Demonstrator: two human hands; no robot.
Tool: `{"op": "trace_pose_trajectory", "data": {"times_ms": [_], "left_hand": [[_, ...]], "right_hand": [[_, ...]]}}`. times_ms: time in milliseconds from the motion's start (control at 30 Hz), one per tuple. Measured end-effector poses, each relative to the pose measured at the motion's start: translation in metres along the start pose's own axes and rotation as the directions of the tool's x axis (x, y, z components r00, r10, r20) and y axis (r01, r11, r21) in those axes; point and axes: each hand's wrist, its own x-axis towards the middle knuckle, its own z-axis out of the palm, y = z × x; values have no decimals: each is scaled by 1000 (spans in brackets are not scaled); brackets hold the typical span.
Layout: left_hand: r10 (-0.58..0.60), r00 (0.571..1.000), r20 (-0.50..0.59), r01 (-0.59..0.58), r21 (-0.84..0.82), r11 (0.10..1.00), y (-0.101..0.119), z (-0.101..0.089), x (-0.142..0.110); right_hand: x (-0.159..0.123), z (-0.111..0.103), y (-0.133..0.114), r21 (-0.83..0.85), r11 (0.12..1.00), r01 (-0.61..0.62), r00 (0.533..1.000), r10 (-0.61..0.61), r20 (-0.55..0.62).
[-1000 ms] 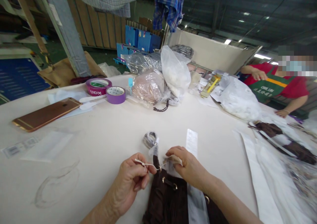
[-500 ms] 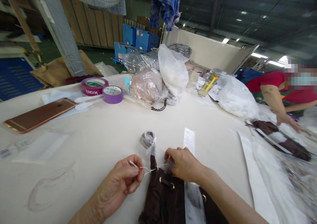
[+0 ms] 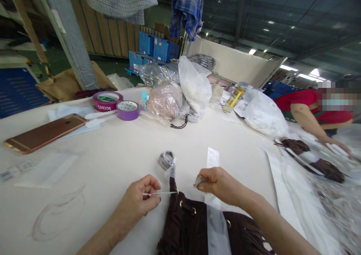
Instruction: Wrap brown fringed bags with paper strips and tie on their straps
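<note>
A dark brown fabric bag with gold eyelets lies on the table in front of me. My left hand, to its left, pinches a white string that runs taut to an eyelet at the bag's top corner. Beside that eyelet a brown strap ends in a coil wrapped in clear film. Above the bag's top edge, my right hand is closed on a small greyish piece, mostly covered by the fingers. A pale translucent strip lies down over the bag.
On the left are a phone, two tape rolls and white plastic sticks. Plastic-wrapped goods stand at the back. To the right, a co-worker's hand is near another brown item, beside white strips and plastic bags.
My right hand has come away from the eyelet, up and to the right, with the greyish piece. The string in my left hand is now pulled straight. The co-worker's arm has shifted.
</note>
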Motion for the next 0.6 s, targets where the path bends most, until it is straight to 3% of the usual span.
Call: {"op": "trace_pose_trajectory", "data": {"times_ms": [33,100,200,267,333,467,600], "left_hand": [[21,1000,-11,-20,89,996,-1,2,1],[34,999,-5,-33,162,986,-1,4,0],[-71,990,126,81,-70,994,5,4,-8],[-116,959,258,186,-269,945,11,1,-16],[-107,937,332,233,-367,901,15,-2,-25],[-104,925,365,234,-333,913,14,-5,-43],[-104,929,354,195,-231,953,6,0,-63]], "right_hand": [[-4,0,-3,150,988,-40,998,34,44],[-12,3,-10,447,883,-145,986,88,144],[-23,22,-20,759,595,-265,964,139,228],[-27,41,-24,858,427,-287,958,149,246],[-29,59,-28,894,326,-307,951,151,271],[-24,82,-37,893,294,-340,939,157,306],[-20,90,-41,905,286,-316,947,159,280]]}}
